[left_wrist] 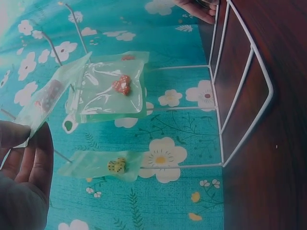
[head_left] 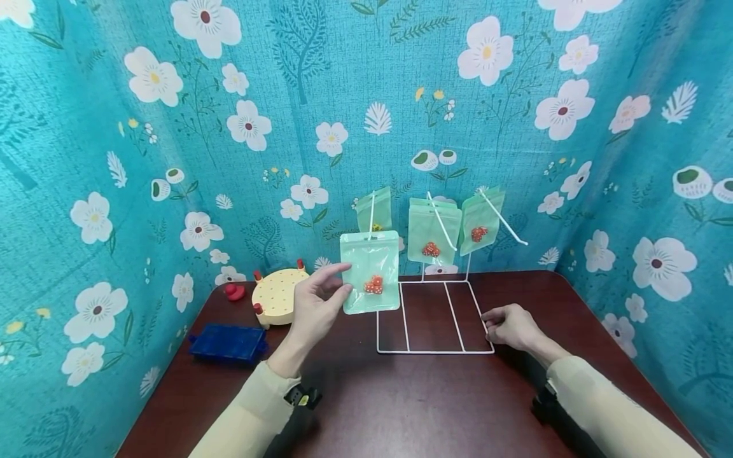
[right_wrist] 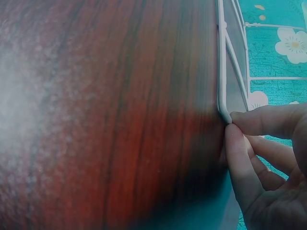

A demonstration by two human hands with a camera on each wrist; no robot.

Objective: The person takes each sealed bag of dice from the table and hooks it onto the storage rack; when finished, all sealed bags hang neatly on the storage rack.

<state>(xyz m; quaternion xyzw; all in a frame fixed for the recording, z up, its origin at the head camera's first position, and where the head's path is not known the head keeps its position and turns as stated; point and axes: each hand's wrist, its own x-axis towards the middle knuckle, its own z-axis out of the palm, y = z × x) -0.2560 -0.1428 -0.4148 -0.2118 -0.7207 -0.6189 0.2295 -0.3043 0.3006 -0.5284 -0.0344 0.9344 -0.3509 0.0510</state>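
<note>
My left hand (head_left: 321,302) pinches the left edge of a clear-green zip pouch (head_left: 361,261) with red-orange dice inside. The pouch's top meets the front end of the left hook of a white wire display rack (head_left: 435,351); whether the hook passes through its hole I cannot tell. Farther back on that hook hangs a pouch (left_wrist: 96,165) with yellow dice. On the middle hook hang green pouches (head_left: 420,226), the front one with red-orange dice, and another pouch (head_left: 481,210) hangs from the right hook. My right hand (head_left: 512,327) pinches the rack base's right side near its front corner.
At the table's left lie a blue translucent plastic tray (head_left: 229,343), a cream round piece with red-tipped pegs (head_left: 280,296) and a small red rubber duck (head_left: 234,292). A flowered turquoise curtain (head_left: 355,83) stands right behind the dark wooden table (head_left: 412,407).
</note>
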